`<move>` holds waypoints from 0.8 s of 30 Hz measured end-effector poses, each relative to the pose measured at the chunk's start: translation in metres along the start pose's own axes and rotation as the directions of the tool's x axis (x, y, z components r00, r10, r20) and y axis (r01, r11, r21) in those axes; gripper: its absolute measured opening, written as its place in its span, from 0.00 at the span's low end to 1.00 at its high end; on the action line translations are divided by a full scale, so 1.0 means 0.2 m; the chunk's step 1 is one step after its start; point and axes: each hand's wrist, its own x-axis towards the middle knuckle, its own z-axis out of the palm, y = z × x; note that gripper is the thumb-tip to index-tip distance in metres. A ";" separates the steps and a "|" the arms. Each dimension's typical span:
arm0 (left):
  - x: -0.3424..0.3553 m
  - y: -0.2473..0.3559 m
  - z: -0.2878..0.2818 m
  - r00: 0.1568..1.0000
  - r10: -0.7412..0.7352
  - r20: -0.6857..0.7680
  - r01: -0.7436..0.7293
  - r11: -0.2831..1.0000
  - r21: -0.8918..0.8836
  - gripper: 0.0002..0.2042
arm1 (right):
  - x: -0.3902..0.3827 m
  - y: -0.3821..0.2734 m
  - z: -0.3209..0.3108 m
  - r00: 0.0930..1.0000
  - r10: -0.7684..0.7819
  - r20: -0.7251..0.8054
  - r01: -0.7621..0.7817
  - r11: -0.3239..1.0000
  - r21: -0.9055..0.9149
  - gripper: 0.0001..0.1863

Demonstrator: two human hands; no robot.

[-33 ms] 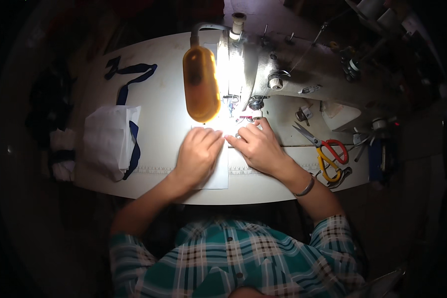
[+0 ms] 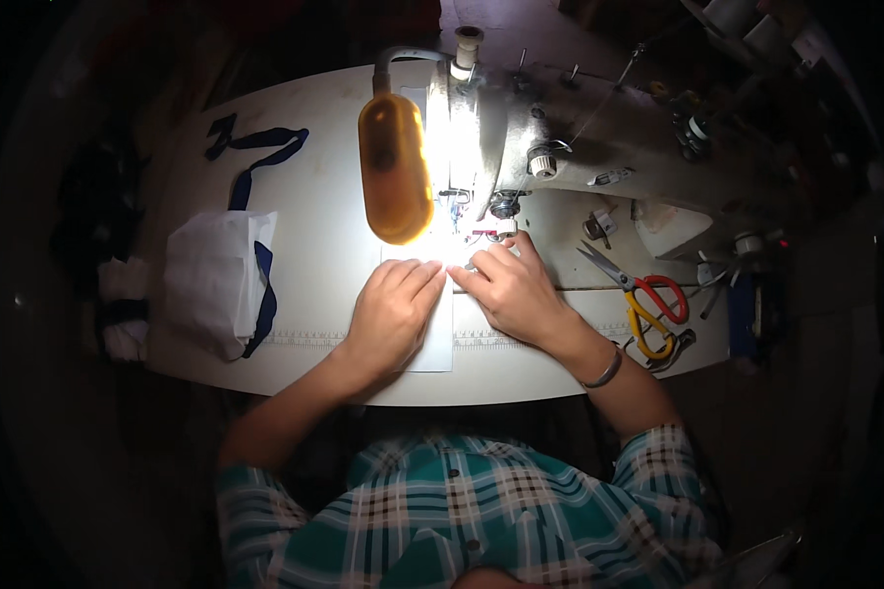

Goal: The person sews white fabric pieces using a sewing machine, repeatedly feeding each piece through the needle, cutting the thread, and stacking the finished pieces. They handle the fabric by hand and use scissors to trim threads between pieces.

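Observation:
A flat strip of white cloth [image 2: 436, 344] lies on the sewing machine table, running up toward the needle area of the sewing machine [image 2: 486, 128]. My left hand [image 2: 395, 309] rests on top of it, fingers close together, their tips gripping the cloth's right edge. From the other side my right hand [image 2: 511, 292] meets that edge, thumb and index finger pinched there and the other fingers curled near the presser foot. Both hands sit just in front of the needle. Strong glare hides the needle and the cloth's far part.
An amber lamp [image 2: 395, 169] hangs left of the needle. Scissors with red and yellow handles [image 2: 650, 304] lie on the right. To the left are a folded white cloth piece [image 2: 211, 280] and a dark blue strap [image 2: 277, 145]. A printed ruler [image 2: 295, 338] crosses the table front.

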 end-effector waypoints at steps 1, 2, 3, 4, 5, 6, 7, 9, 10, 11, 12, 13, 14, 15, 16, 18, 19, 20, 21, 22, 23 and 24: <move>-0.01 0.00 0.01 1.000 -0.003 0.014 0.003 1.000 -0.001 0.15 | 0.00 0.00 0.00 1.000 0.006 0.001 -0.006 1.000 -0.020 0.16; -0.02 -0.01 0.02 1.000 -0.006 0.029 0.006 1.000 -0.001 0.15 | 0.00 0.01 0.00 1.000 0.022 0.006 -0.022 0.999 -0.033 0.16; 0.00 -0.01 0.02 1.000 -0.014 0.018 0.014 1.000 -0.013 0.16 | 0.00 0.01 -0.01 0.999 0.039 0.009 -0.039 0.998 -0.046 0.15; 0.01 -0.02 0.04 1.000 -0.022 0.008 0.022 0.999 -0.026 0.16 | 0.00 0.02 -0.01 0.998 0.056 0.013 -0.055 0.997 -0.060 0.15; 0.03 -0.03 0.05 1.000 -0.031 -0.002 0.031 0.999 -0.038 0.16 | 0.00 0.03 -0.01 0.998 0.064 0.003 -0.064 0.995 -0.072 0.15; 0.04 -0.03 0.06 0.999 -0.037 0.003 0.037 0.998 -0.042 0.17 | -0.01 0.05 0.00 0.998 0.070 -0.006 -0.070 0.994 -0.079 0.16; 0.05 -0.04 0.08 0.999 -0.043 0.007 0.043 0.998 -0.045 0.17 | -0.01 0.06 0.00 0.997 0.076 -0.016 -0.077 0.993 -0.086 0.16; 0.06 -0.04 0.09 0.998 -0.055 0.014 0.056 0.997 -0.048 0.17 | -0.01 0.07 0.01 0.997 0.079 -0.026 -0.081 0.993 -0.089 0.16; 0.07 -0.05 0.09 0.998 -0.061 0.017 0.062 0.997 -0.048 0.17 | -0.01 0.07 0.01 0.996 0.082 -0.030 -0.084 0.992 -0.090 0.16; 0.07 -0.05 0.10 0.998 -0.067 0.019 0.068 0.997 -0.048 0.17 | -0.01 0.07 0.01 0.995 0.096 -0.016 -0.097 0.991 -0.090 0.17; 0.07 -0.05 0.10 0.997 -0.071 0.013 0.072 0.996 -0.052 0.16 | -0.01 0.07 0.01 0.994 0.109 -0.002 -0.109 0.990 -0.088 0.17; 0.07 -0.05 0.11 0.997 -0.075 0.007 0.076 0.996 -0.056 0.16 | -0.01 0.07 0.01 0.993 0.121 0.012 -0.120 0.989 -0.086 0.17; 0.07 -0.05 0.11 0.997 -0.080 0.001 0.080 0.995 -0.060 0.16 | -0.01 0.07 0.01 0.992 0.122 0.020 -0.120 0.989 -0.090 0.17; 0.07 -0.05 0.11 0.997 -0.080 -0.006 0.080 0.995 -0.067 0.16 | -0.01 0.07 0.01 0.992 0.122 0.030 -0.119 0.988 -0.095 0.18; 0.08 -0.06 0.11 0.997 -0.081 -0.014 0.080 0.994 -0.074 0.15 | -0.01 0.07 0.01 0.992 0.122 0.039 -0.118 0.988 -0.101 0.18; 0.08 -0.06 0.12 0.996 -0.086 -0.028 0.083 0.993 -0.089 0.15 | -0.01 0.07 0.01 0.991 0.129 0.031 -0.126 0.989 -0.073 0.18; 0.08 -0.06 0.12 0.995 -0.090 -0.035 0.086 0.992 -0.097 0.14 | -0.01 0.08 0.01 0.991 0.132 0.028 -0.130 0.990 -0.061 0.18; 0.08 -0.06 0.12 0.995 -0.093 -0.042 0.089 0.990 -0.105 0.14 | -0.01 0.07 0.01 0.991 0.127 0.028 -0.125 0.990 -0.068 0.18; 0.08 -0.06 0.12 0.996 -0.077 -0.048 0.072 0.992 -0.108 0.13 | -0.01 0.07 0.00 0.992 0.124 0.032 -0.121 0.990 -0.078 0.18; 0.07 -0.06 0.11 0.997 -0.061 -0.055 0.055 0.992 -0.110 0.12 | -0.01 0.07 0.00 0.992 0.121 0.036 -0.117 0.989 -0.088 0.17; 0.07 -0.06 0.11 0.997 -0.045 -0.061 0.038 0.993 -0.113 0.11 | -0.01 0.07 -0.01 0.992 0.119 0.035 -0.115 0.989 -0.096 0.17; 0.06 -0.06 0.10 0.998 -0.035 -0.057 0.028 0.992 -0.126 0.10 | -0.01 0.07 0.00 0.993 0.114 0.032 -0.111 0.989 -0.101 0.17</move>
